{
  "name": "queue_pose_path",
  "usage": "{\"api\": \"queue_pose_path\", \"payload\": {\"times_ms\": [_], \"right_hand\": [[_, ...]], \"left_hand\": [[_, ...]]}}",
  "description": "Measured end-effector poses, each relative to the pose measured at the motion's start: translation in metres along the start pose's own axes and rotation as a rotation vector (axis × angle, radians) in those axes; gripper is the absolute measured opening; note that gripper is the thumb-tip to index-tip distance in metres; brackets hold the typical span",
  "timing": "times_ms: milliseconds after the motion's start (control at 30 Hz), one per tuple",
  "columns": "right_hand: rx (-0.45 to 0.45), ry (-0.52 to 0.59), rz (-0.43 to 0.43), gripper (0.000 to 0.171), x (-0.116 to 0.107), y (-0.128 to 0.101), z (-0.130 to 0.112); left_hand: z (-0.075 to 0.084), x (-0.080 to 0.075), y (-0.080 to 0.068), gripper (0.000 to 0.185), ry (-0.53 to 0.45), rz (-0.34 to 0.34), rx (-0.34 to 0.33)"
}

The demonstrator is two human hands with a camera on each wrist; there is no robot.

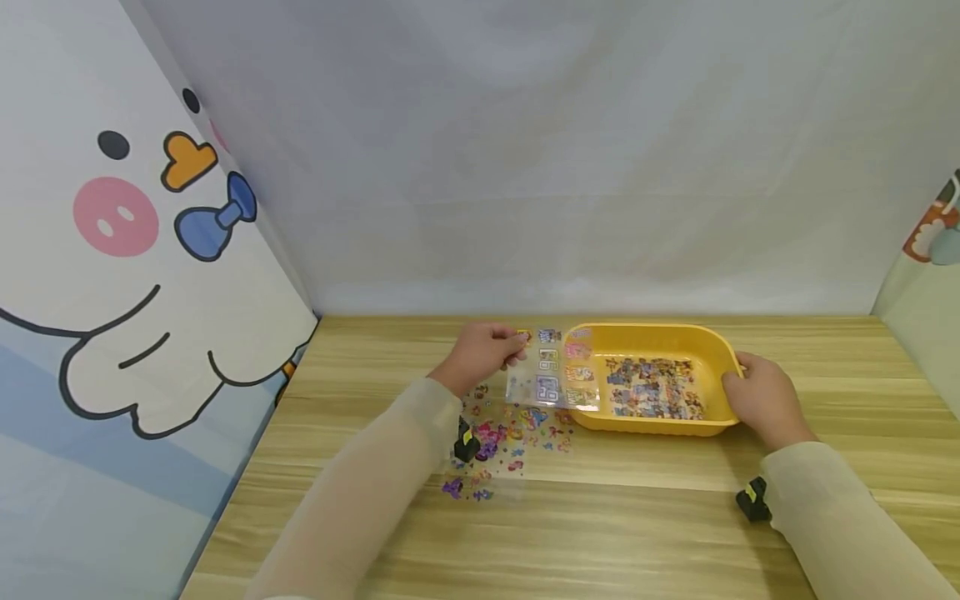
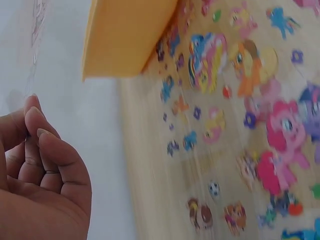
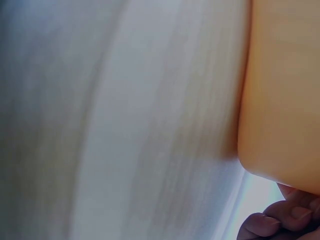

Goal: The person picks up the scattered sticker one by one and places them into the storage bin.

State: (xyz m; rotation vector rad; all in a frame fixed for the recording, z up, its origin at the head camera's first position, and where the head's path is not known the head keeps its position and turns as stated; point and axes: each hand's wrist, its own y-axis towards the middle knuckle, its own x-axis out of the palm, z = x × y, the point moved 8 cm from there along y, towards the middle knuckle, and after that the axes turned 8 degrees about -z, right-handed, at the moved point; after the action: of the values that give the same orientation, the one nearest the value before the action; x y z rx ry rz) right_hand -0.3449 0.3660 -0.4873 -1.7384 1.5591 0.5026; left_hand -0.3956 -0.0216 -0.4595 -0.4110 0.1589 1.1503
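Note:
Between thumb and fingers, my left hand pinches a clear sticker sheet by its left edge. The sheet, printed with small colourful pictures, hangs over the left end of a yellow plastic basin. My right hand grips the basin's right end, thumb on the near side of the rim. Inside the basin lie patterned stickers, their layers hard to tell apart. On the table below my left hand are clear sheets of cartoon pony stickers. In the right wrist view, curled fingers show under the basin's rim.
The wood-grain table runs back to a pale cloth wall. At the left stands a panel with a cartoon figure. Black wrist devices sit below both sleeves.

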Motion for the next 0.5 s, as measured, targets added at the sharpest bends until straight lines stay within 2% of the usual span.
{"api": "queue_pose_path", "payload": {"times_ms": [500], "right_hand": [[0.004, 0.0, -0.004, 0.059, 0.0, -0.001, -0.002]], "left_hand": [[0.029, 0.038, 0.003, 0.016, -0.112, -0.009, 0.009]]}}
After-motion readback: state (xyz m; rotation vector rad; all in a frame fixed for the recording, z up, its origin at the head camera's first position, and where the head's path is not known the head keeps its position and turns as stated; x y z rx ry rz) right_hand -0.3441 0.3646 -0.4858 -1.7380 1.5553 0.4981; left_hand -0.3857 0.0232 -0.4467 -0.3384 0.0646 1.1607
